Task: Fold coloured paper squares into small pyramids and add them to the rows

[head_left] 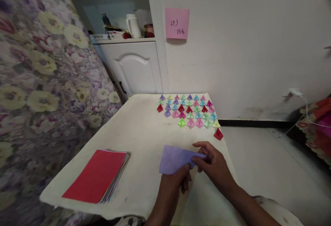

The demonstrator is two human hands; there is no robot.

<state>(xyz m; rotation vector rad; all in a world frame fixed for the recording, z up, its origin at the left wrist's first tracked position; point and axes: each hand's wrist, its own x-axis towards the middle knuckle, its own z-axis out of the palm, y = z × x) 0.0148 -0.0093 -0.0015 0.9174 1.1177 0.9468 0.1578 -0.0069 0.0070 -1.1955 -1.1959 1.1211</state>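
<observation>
A sheet of purple paper [173,158], partly folded to a narrow point on its right, is held above the near part of the table. My left hand [178,181] grips its lower edge, thumb on top and fingers underneath. At the pointed right end, my right hand [210,160] pinches the paper between thumb and fingers. Beyond my hands, several small folded paper pieces [190,123] in many colours stand in rows. The nearest of these to my right hand is a red folded piece [218,134] by the table's right edge.
A stack of coloured paper with a red sheet [95,176] on top lies at the table's [139,129] left. Floral curtain [51,81] hangs along the left side. Behind are a white cabinet [134,67] and a wall bearing a pink note [177,23].
</observation>
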